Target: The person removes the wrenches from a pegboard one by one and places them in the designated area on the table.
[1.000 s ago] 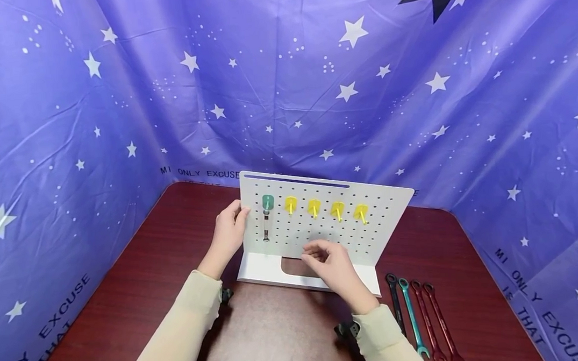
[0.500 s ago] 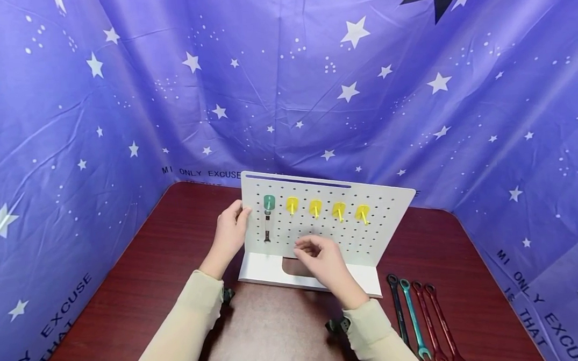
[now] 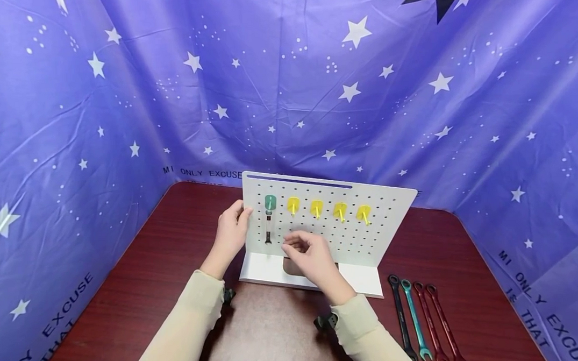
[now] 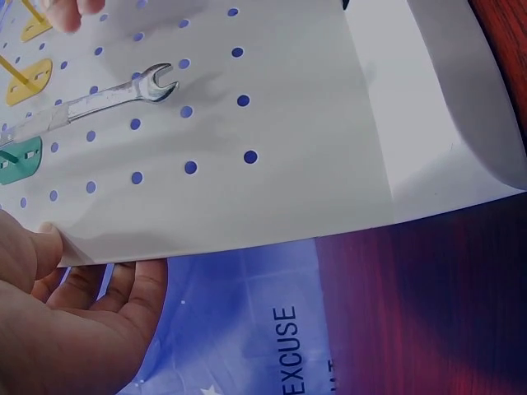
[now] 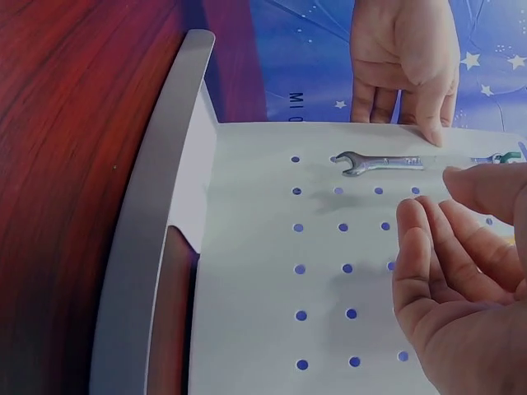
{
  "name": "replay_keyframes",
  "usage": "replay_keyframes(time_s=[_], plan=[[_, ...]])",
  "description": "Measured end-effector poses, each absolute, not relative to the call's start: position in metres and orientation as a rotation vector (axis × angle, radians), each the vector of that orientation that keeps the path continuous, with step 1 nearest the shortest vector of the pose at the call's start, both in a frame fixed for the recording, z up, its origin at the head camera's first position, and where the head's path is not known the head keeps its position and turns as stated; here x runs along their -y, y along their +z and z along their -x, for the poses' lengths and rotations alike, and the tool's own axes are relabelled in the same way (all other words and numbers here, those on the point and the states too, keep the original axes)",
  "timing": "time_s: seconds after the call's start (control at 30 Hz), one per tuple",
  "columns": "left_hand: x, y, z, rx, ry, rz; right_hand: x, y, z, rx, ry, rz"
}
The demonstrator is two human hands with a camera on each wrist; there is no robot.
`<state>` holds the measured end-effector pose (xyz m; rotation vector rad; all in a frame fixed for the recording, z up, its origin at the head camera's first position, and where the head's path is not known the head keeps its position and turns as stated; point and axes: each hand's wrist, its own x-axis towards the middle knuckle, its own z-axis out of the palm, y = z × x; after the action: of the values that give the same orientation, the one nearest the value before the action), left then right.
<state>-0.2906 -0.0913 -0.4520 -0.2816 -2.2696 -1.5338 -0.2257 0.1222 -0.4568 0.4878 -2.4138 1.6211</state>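
A white pegboard (image 3: 330, 238) stands on its flat base, its left edge pinched by my left hand (image 3: 231, 227), thumb in front and fingers behind. From the green hook (image 3: 270, 202) at its left hangs a small silver combination wrench (image 4: 119, 97), jaw end down. My right hand (image 3: 313, 253) hovers before the lower middle of the board with loosely bent fingers and nothing in them. In the right wrist view its thumb and fingertips are parted, just to the side of the hanging wrench (image 5: 383, 163).
Several yellow hooks (image 3: 340, 212) run in a row to the right of the green one, with nothing on them. Right of the board, a black wrench (image 3: 402, 315), a teal wrench (image 3: 415, 317) and two red wrenches (image 3: 433, 325) lie side by side on the dark red table (image 3: 144, 294).
My right hand has moved left and slightly up across the board's front, toward the hanging wrench. The wrench has swung slightly. My left hand has stayed on the board's edge.
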Motion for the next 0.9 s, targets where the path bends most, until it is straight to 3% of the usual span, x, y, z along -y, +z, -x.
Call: replay_keyframes(time_s=[0.9], plan=[[0.09,-0.452,0.29,2.25,-1.502,0.283,-0.086,-0.443,0.245,2.291,1.705,-0.57]])
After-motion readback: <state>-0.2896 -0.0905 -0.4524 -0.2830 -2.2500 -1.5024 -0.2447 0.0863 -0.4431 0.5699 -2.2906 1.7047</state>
